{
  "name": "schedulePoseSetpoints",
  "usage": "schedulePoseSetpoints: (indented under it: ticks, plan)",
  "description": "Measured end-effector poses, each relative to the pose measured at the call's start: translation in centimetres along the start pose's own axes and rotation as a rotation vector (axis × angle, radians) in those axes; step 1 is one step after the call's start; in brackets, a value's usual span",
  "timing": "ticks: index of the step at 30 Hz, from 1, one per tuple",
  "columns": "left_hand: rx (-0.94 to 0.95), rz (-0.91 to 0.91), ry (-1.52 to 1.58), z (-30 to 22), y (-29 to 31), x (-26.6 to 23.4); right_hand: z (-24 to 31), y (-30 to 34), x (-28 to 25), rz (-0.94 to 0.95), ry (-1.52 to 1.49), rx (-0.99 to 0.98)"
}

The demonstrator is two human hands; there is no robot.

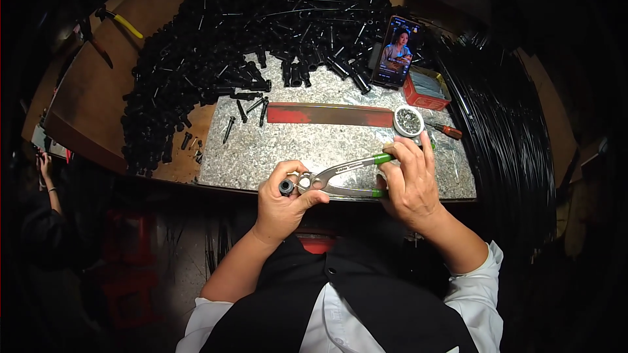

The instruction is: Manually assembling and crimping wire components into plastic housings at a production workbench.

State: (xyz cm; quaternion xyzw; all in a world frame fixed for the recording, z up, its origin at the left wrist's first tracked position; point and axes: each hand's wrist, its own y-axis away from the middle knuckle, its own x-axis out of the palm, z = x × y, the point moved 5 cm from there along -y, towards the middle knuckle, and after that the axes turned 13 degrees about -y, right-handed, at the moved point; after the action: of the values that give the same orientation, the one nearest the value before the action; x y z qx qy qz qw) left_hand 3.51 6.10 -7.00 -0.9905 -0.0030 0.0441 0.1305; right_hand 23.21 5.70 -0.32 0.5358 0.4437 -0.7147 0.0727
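Note:
Near the front edge of the stone slab (242, 150), my left hand (273, 208) is closed around a black tubular part (286, 187), whose round open end points outward. My right hand (413, 189) grips the green-sleeved handles of a pair of pincers (350, 166), which are spread apart. The pincers' metal head lies at my left fingertips, right beside the black part. Whether the jaws are biting on anything is too small to tell. Just beyond my right fingers stands a round white container (409, 121) of small metal bits.
A big heap of black tubular parts (261, 33) fills the back and left. A red-brown strip (327, 114) crosses the slab. Upright at the back right are a phone (397, 52) and a red box (426, 99). A screwdriver (450, 131) and long black rods (497, 124) lie right.

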Motion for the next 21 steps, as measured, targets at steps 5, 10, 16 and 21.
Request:
schedulePoseSetpoints:
  ticks: [5, 10, 16, 21]
  plan:
    - [-0.005, -0.022, -0.044, 0.2, 0.2, -0.4, 0.6, 0.5, -0.7, 0.026, 0.000, -0.078]
    - [-0.019, 0.072, -0.188, 1.3, 0.4, -1.2, 0.6, 2.4, 0.7, 0.174, -0.304, -0.037]
    - [-0.020, 0.288, -0.102, 2.4, 1.3, -1.4, 3.6, 5.9, 3.9, 1.109, -1.828, 0.985]
    - [-0.035, 0.280, -0.170, 2.4, 1.3, -1.6, 3.3, 4.9, 2.7, 1.031, -1.559, 0.819]
